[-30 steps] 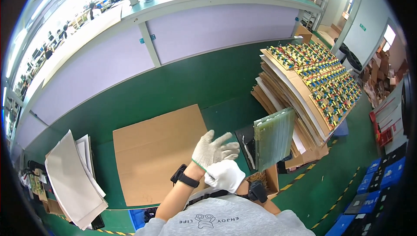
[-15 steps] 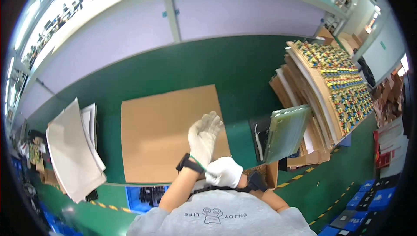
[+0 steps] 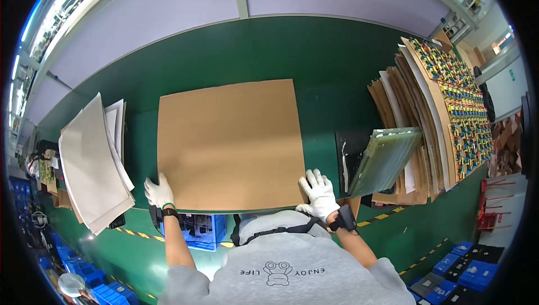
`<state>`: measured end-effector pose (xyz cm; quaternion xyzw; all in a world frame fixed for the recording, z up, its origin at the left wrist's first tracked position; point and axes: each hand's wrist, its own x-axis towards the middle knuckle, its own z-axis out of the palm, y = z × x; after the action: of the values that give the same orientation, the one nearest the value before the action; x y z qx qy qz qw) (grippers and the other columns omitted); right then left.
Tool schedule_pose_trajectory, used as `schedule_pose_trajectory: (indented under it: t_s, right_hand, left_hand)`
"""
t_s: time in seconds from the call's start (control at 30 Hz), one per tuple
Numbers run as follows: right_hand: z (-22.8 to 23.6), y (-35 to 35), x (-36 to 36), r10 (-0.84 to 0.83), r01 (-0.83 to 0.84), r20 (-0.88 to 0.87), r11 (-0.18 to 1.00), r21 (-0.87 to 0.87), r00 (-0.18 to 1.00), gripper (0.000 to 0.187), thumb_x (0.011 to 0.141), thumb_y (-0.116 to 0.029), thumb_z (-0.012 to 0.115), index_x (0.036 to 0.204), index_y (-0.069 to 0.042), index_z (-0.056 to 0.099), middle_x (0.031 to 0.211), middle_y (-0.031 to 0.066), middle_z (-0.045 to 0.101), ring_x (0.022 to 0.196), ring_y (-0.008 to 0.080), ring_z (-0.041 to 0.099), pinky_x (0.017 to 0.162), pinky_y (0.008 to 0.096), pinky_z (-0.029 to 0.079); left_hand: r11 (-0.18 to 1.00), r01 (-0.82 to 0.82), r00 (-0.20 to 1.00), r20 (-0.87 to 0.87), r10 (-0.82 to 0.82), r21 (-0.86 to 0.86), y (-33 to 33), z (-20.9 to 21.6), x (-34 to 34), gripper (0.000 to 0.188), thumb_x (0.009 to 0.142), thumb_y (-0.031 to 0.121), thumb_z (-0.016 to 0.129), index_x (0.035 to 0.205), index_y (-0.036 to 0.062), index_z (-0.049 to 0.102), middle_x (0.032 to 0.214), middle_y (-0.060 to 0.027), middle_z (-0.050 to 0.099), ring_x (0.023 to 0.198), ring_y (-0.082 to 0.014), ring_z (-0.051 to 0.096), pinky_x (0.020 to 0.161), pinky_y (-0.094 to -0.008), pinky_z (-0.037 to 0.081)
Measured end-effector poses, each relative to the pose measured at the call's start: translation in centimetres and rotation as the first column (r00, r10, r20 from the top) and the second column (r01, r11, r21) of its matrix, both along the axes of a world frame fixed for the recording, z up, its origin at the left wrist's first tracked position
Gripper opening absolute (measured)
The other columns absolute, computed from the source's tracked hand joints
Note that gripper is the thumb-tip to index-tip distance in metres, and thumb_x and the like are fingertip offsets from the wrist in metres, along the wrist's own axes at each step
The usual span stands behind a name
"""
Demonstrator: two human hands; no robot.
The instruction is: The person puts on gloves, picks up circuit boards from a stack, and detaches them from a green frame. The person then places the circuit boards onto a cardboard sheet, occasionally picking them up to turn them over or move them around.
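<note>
A flat brown cardboard sheet lies on the green table before me. My left hand, in a white glove, is at the sheet's near left corner, fingers stretched with the thumb apart. At the near right corner rests my right hand, also gloved, its fingers spread beside and against the edge. Neither hand grips anything that I can see. Dark bands with small black devices sit on both wrists.
At the left lies a stack of whitish sheets. To the right stand a stack of clear greenish panels and a tall pile of cardboard topped with many small coloured parts. A blue crate sits below the table's front edge.
My hands were together over the near right part of the sheet; they have parted to its two near corners. The view has shifted, and the sheet appears slightly higher.
</note>
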<state>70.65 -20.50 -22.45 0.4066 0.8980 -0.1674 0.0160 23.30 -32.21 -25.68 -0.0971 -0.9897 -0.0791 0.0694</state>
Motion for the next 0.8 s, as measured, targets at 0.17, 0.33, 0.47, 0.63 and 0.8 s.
schedule_pose_trajectory:
  t_s: [0.17, 0.33, 0.47, 0.63, 0.8]
  right_hand:
    - [-1.2, 0.2, 1.1, 0.009, -0.006, -0.127, 1.000, 0.023, 0.992, 0.085, 0.066, -0.047, 0.075, 0.134, -0.006, 0.046, 0.143, 0.0209, 0.040, 0.136, 0.0377, 0.032, 0.107, 0.0509, 0.027]
    - [0.2, 0.1, 0.9, -0.001, 0.004, 0.026, 0.994, -0.112, 1.000, 0.084, 0.068, -0.045, 0.073, 0.136, -0.006, 0.043, 0.145, 0.0218, 0.038, 0.137, 0.0374, 0.032, 0.107, 0.0517, 0.028]
    - [8.2, 1.3, 2.5, -0.121, 0.097, -0.067, 0.952, -0.290, 0.990, 0.057, 0.077, -0.039, 0.069, 0.120, -0.005, 0.056, 0.120, 0.0184, 0.059, 0.113, 0.0346, 0.055, 0.095, 0.0455, 0.043]
    - [23.3, 1.8, 13.5, -0.553, 0.802, -0.598, 0.513, 0.305, 0.581, 0.018, 0.073, -0.021, 0.075, 0.079, -0.006, 0.069, 0.079, 0.0127, 0.067, 0.073, 0.0324, 0.064, 0.070, 0.0400, 0.051]
    - [27.5, 7.6, 19.5, -0.905, 0.866, -0.296, 0.134, 0.481, 0.305, 0.050, 0.072, -0.048, 0.073, 0.096, -0.004, 0.067, 0.098, 0.0170, 0.066, 0.092, 0.0342, 0.062, 0.082, 0.0416, 0.049]
  left_hand:
    - [0.941, 0.303, 0.904, -0.269, -0.333, -0.150, -1.9, -2.4, 0.4, 0.055, 0.089, 0.048, 0.053, 0.123, 0.0045, 0.057, 0.130, -0.0161, 0.055, 0.115, -0.0355, 0.054, 0.095, -0.0479, 0.044]
    - [0.873, 0.477, 0.780, -0.410, -0.474, -0.103, -3.3, -2.8, 2.6, 0.044, 0.093, 0.029, 0.057, 0.123, -0.0021, 0.055, 0.124, -0.0233, 0.057, 0.112, -0.0382, 0.056, 0.095, -0.0463, 0.046]
    - [0.819, 0.528, 0.672, -0.479, -0.565, -0.227, -2.3, 0.1, 3.9, 0.055, 0.089, 0.050, 0.057, 0.117, 0.0035, 0.060, 0.104, -0.0150, 0.066, 0.086, -0.0365, 0.064, 0.071, -0.0487, 0.053]
    - [0.793, 0.608, 0.725, -0.376, -0.577, -0.043, 3.0, 4.1, 6.7, 0.052, 0.088, 0.048, 0.059, 0.114, 0.0024, 0.060, 0.110, -0.0164, 0.062, 0.092, -0.0357, 0.061, 0.076, -0.0444, 0.050]
    - [0.540, 0.696, 0.716, -0.401, -0.571, 0.473, 8.8, 3.0, 10.4, 0.062, 0.090, 0.043, 0.059, 0.127, -0.0053, 0.051, 0.128, -0.0260, 0.052, 0.114, -0.0449, 0.051, 0.099, -0.0446, 0.044]
